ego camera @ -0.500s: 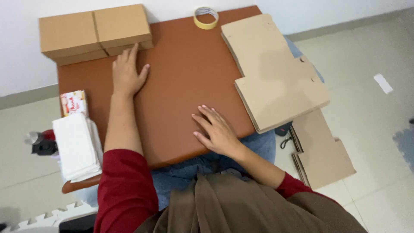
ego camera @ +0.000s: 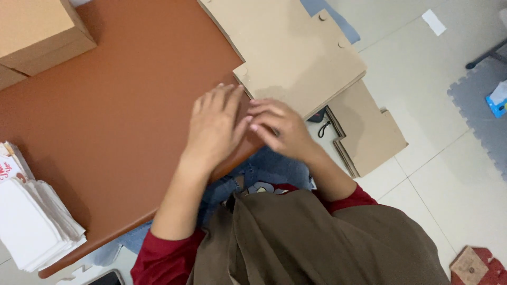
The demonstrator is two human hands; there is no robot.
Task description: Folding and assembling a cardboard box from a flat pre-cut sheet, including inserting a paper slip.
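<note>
Both hands meet at the near right corner of a brown table [ego camera: 116, 111]. My left hand [ego camera: 214, 126] lies flat with fingers apart, fingertips at the near edge of a stack of flat cardboard sheets [ego camera: 288, 50] that overhangs the table's right side. My right hand [ego camera: 277, 126] is beside it, fingers bent, touching the left hand's fingers and the stack's near edge. Whether either hand grips a sheet is not visible.
Closed cardboard boxes [ego camera: 34, 34] stand at the far left of the table. A pile of white folded paper items [ego camera: 34, 221] lies at the near left edge. More flat cardboard [ego camera: 369, 132] lies on the tiled floor to the right. A grey foam mat [ego camera: 483, 111] is further right.
The view has moved closer and to the right. My left hand left the far side near the boxes and came to the near right corner. My right hand shifted toward the cardboard stack.
</note>
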